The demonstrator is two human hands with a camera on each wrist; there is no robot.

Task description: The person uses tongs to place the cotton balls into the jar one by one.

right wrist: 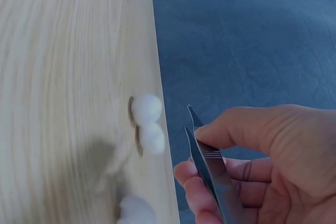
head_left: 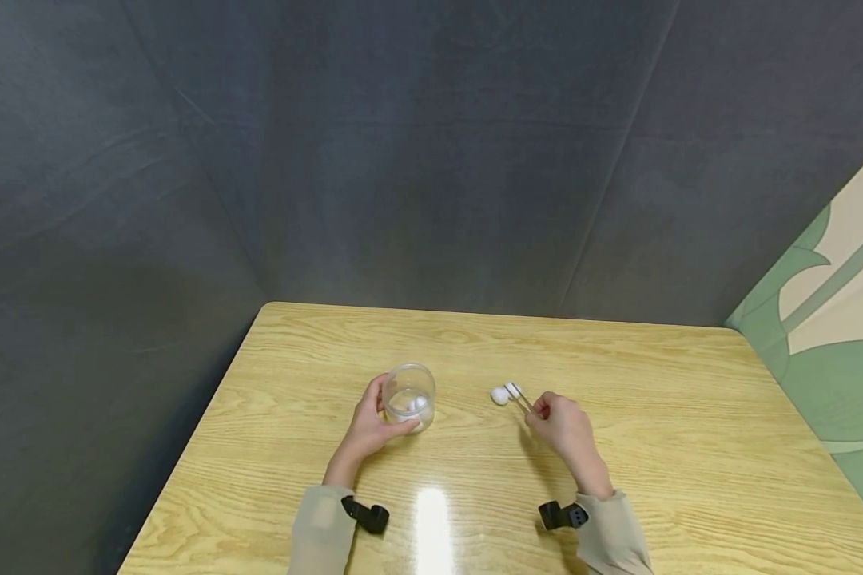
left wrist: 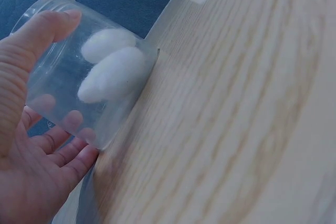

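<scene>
My left hand [head_left: 369,422] holds a clear plastic jar [head_left: 403,371] upright on the table, thumb on one side and fingers on the other. Inside lie a few white cotton balls [left wrist: 116,72], near its bottom. Between thumb and fingers, my right hand [head_left: 565,429] pinches metal tweezers [right wrist: 210,163]. Their tips stand slightly apart with nothing between them, close to two cotton balls [right wrist: 147,108] that touch each other on the table. Another white, soft-looking piece [right wrist: 135,211] shows at the bottom of the right wrist view, partly cut off.
The wooden table [head_left: 316,343] has its far edge beyond the jar and cotton balls. Dark fabric [head_left: 431,160] rises behind it and on the left. A green and beige patterned cloth [head_left: 841,383] borders the right side.
</scene>
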